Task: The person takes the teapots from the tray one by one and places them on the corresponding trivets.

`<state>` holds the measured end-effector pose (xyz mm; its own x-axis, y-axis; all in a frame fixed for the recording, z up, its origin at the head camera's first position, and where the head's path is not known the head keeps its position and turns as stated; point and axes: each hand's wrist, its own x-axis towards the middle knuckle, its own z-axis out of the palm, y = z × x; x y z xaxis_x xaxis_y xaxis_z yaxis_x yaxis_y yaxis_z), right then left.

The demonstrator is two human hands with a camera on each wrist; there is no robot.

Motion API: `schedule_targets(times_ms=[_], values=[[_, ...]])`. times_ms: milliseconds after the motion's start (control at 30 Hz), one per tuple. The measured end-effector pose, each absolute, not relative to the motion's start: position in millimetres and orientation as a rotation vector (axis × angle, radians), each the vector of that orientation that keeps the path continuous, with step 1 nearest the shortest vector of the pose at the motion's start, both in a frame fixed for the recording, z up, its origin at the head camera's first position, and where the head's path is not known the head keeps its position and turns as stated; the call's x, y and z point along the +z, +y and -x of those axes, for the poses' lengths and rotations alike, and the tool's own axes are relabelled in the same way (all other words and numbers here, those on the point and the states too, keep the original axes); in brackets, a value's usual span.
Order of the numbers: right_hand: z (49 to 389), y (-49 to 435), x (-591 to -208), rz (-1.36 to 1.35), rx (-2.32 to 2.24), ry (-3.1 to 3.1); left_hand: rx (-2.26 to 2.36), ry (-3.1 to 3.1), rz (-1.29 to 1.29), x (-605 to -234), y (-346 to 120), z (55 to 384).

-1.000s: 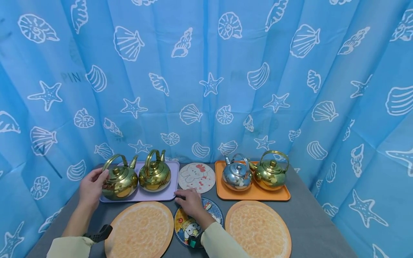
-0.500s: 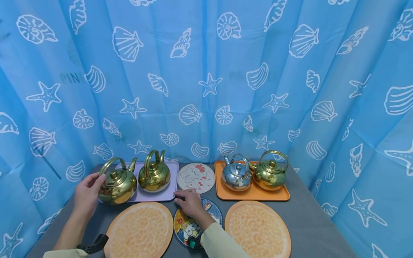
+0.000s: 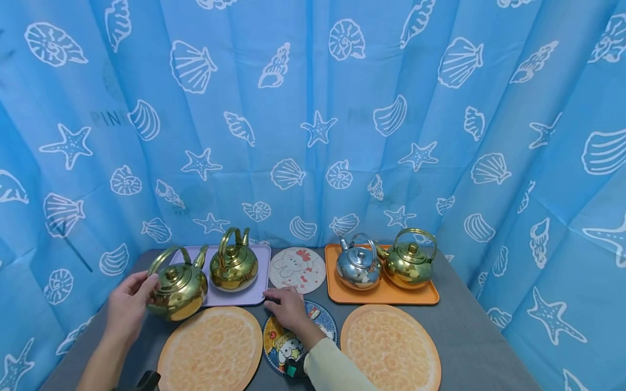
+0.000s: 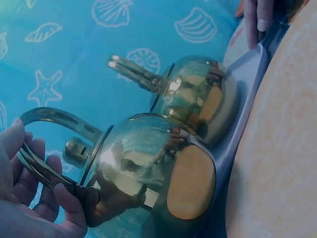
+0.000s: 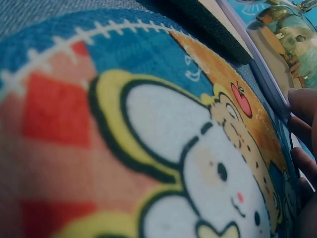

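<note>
My left hand (image 3: 126,307) grips the handle of a shiny gold kettle (image 3: 180,293) at the left. The kettle overlaps the front left corner of the lavender tray (image 3: 251,296), leaning slightly, its spout toward the back right. In the left wrist view, the fingers curl under the kettle handle (image 4: 59,116) with the thumb over it. A second gold kettle (image 3: 235,270) stands on that tray. My right hand (image 3: 290,310) reaches over the blue cartoon mat (image 3: 323,323), its fingertips touching the tray's front right corner; in the right wrist view its fingers (image 5: 303,106) show beside the rim.
An orange tray (image 3: 381,296) at the right bears a silver kettle (image 3: 359,269) and a gold kettle (image 3: 411,263). Two round tan placemats lie in front, one left (image 3: 212,347) and one right (image 3: 391,347). A white rabbit mat (image 3: 298,269) lies between the trays, before a blue curtain (image 3: 318,136).
My left hand has drawn the gold kettle toward me and a little left, off its spot on the lavender tray. My right hand stays at the tray's corner.
</note>
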<state>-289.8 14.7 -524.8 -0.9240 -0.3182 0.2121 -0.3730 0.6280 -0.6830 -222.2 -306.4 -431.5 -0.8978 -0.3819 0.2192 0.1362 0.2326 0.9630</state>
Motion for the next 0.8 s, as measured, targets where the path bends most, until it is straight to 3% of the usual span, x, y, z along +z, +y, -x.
schedule_targets(times_ms=[800], values=[[289.3, 13.7, -525.9, -0.566, 1.17, -2.764, -1.762, -2.033, -0.39, -441.9, -289.9, 191.2]])
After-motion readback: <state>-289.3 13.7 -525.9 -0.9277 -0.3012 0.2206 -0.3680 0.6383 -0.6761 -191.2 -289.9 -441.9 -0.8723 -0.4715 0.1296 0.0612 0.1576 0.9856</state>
